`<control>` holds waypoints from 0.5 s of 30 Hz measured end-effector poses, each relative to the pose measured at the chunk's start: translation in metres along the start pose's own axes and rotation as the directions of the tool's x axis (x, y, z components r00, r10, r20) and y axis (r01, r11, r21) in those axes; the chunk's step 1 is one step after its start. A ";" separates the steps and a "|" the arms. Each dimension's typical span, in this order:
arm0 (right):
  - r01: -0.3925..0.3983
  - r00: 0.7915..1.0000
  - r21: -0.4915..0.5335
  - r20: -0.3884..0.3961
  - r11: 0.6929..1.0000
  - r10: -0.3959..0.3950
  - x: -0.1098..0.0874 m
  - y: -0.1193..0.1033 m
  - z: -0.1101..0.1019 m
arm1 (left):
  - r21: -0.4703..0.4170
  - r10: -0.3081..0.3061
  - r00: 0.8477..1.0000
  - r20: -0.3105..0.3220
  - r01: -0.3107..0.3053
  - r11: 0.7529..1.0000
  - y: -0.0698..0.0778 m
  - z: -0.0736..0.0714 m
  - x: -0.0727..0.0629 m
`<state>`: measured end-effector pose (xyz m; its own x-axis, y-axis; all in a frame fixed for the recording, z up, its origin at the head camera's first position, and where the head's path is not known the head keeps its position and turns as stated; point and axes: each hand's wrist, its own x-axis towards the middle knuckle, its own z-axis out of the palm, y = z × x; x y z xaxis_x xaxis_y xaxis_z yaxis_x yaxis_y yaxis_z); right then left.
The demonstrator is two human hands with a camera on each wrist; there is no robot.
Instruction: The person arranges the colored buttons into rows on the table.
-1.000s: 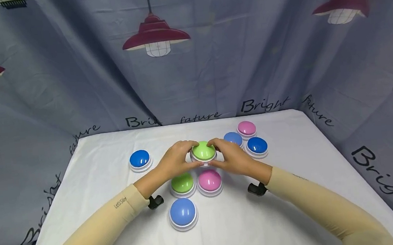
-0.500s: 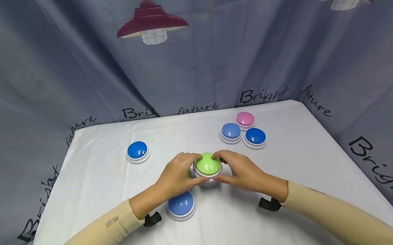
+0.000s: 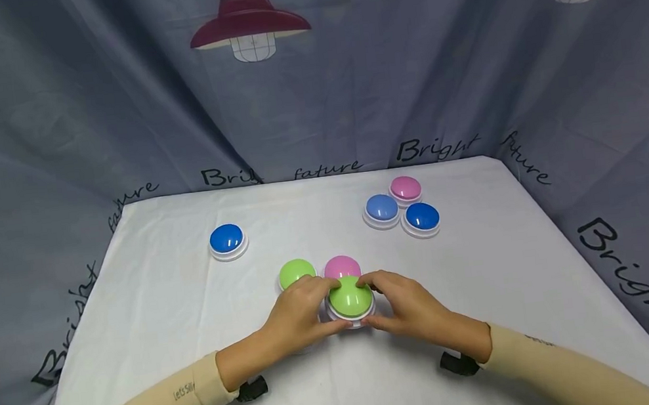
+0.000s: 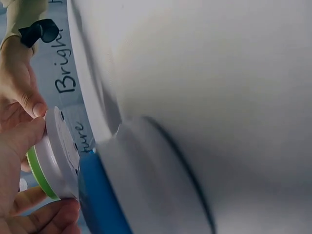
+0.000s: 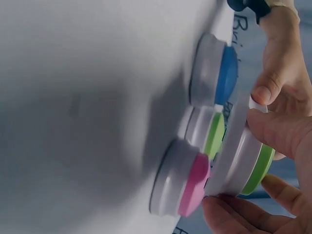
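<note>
Pinched between my curled left hand (image 3: pixel 299 314) and right hand (image 3: pixel 411 305), a green button (image 3: pixel 351 297) hangs raised; wrist views show a blue dome (image 5: pixel 226 75) the head view hides.

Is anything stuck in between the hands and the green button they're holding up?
Nothing visible is. The left hand and right hand both grip the raised green push button directly. The nearer pink push button sits lower, partly behind it, not between.
</note>
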<state>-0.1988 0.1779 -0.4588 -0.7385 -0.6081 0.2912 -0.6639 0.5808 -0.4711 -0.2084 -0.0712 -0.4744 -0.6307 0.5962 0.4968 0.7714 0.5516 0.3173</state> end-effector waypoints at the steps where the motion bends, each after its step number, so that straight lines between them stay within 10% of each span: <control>1: 0.005 1.000 -0.004 -0.001 1.000 -0.005 -0.002 0.000 0.002 | 0.009 0.004 1.000 -0.006 -0.004 1.000 0.001 0.001 -0.002; 15: -0.004 1.000 -0.030 0.017 1.000 0.005 -0.020 -0.003 0.022 | 0.087 0.052 0.999 -0.014 -0.051 0.995 0.005 0.018 -0.020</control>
<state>-0.1794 0.1768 -0.4812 -0.7394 -0.6148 0.2746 -0.6642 0.5990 -0.4472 -0.1932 -0.0702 -0.4974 -0.5883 0.6160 0.5238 0.7922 0.5691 0.2206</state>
